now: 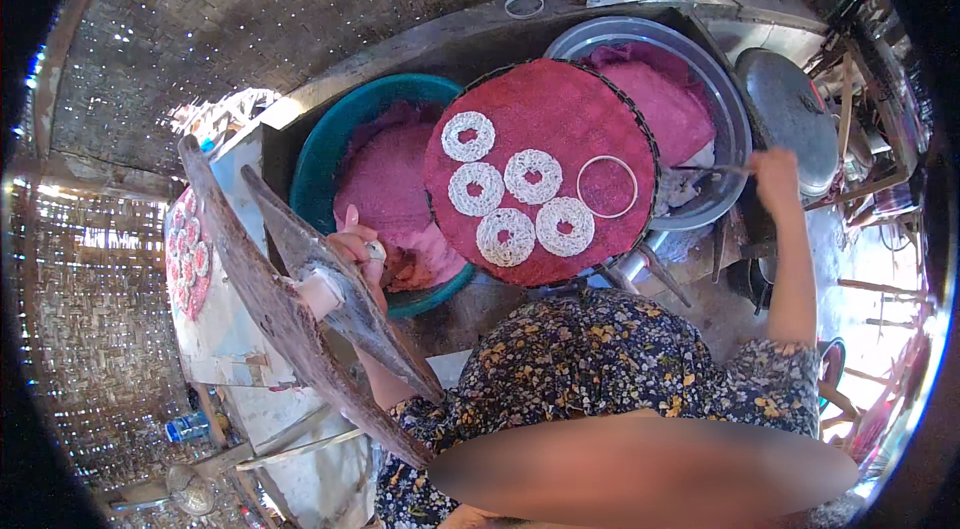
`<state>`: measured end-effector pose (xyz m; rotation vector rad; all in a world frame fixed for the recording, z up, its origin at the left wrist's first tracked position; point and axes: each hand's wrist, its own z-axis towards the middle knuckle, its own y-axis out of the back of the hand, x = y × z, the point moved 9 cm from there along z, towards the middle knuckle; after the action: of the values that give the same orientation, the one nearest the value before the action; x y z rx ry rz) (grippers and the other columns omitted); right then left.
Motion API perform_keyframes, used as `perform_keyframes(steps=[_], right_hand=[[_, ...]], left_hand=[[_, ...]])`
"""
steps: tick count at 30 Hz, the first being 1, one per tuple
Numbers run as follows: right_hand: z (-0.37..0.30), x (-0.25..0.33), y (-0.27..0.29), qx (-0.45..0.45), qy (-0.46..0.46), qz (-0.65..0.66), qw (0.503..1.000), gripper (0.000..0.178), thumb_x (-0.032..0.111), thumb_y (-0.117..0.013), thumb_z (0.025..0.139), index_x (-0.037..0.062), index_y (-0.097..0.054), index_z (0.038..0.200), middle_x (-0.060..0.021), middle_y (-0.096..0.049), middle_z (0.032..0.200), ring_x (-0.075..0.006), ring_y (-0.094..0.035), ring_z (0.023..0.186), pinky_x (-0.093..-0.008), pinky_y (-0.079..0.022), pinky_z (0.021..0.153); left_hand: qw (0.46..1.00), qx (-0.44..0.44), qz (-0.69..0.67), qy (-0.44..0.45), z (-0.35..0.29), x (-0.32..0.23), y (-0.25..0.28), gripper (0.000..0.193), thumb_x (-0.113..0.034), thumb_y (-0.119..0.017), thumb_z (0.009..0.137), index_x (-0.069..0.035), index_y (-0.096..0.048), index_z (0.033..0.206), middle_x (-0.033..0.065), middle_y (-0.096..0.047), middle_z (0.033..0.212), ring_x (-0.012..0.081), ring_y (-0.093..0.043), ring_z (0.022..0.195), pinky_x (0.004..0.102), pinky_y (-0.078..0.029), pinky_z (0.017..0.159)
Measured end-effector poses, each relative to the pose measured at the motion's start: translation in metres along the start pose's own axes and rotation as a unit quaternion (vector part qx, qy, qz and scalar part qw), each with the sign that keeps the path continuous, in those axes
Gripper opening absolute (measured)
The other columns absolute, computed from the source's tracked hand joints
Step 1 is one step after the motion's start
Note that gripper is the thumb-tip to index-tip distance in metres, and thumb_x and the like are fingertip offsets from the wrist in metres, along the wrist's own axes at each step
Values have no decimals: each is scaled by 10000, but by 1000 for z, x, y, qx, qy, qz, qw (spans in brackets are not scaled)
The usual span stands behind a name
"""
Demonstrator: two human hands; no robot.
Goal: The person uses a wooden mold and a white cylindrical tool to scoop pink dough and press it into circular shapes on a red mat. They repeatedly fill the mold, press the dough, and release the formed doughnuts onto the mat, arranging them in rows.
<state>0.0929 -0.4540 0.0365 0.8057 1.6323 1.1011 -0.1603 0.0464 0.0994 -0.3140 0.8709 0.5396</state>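
Right hand (777, 181) grasps utensil (724, 169) over basin (726, 97); left hand (358, 247) curled by boards (240, 239) — grasp unclear. 5 white rings (490, 240) lie flat on cloth (540, 119) — likely to hold shape.

left grip (352, 243): fingers bent | right grip (776, 181): fingers curled | right forearm (794, 279): extended forward

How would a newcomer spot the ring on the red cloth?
Find the round red cloth partly hiding the teal basin and grey basin. The ring lies on its right side. Unlike the five white textured discs, it is a thin hoop.
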Motion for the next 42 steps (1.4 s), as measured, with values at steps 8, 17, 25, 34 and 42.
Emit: perform_keyframes(steps=[8,17,25,34,42], right_hand=[[49,82,-45,-67,34,445,892,308,265,-528,838,15,-591,1007,-169,-608,829,-315,-596,806,-385,-459,742],[9,136,-77,120,-85,732,665,328,182,-506,861,-17,-405,1101,-131,-549,735,-207,-594,516,-311,-467,382],[-62,190,-81,153,-147,858,468,352,122,-499,860,-2,-266,1093,-211,-494,874,-281,-613,605,-389,-544,493],[-98,260,-62,414,-86,861,283,310,215,-507,881,-57,-436,1011,-149,-579,855,-257,-621,756,-362,-527,703],[-102,245,79,255,228,848,404,721,596,-391,828,11,-372,1250,-153,-549,1093,-220,-557,975,-349,-438,846]], left_hand=[[997,60,23,-45,7,-23,-15,300,-42,-625,687,-105,-365,822,24,-430,784,219,-507,823,594,-202,1009],[997,51,38,-52,-5,-30,3,267,-49,-615,716,-100,-382,836,31,-453,815,210,-513,834,567,-177,1031],[998,44,5,-48,-6,-29,-11,284,-64,-627,718,-108,-376,842,30,-437,799,211,-507,823,580,-191,1015],[998,47,9,-45,-15,-16,-18,306,-137,-660,680,-66,-495,928,74,-525,818,261,-538,823,534,-256,999],[957,34,264,-114,-14,4,-109,323,-133,-665,587,-66,-572,889,97,-575,789,282,-566,788,550,-225,1003]])
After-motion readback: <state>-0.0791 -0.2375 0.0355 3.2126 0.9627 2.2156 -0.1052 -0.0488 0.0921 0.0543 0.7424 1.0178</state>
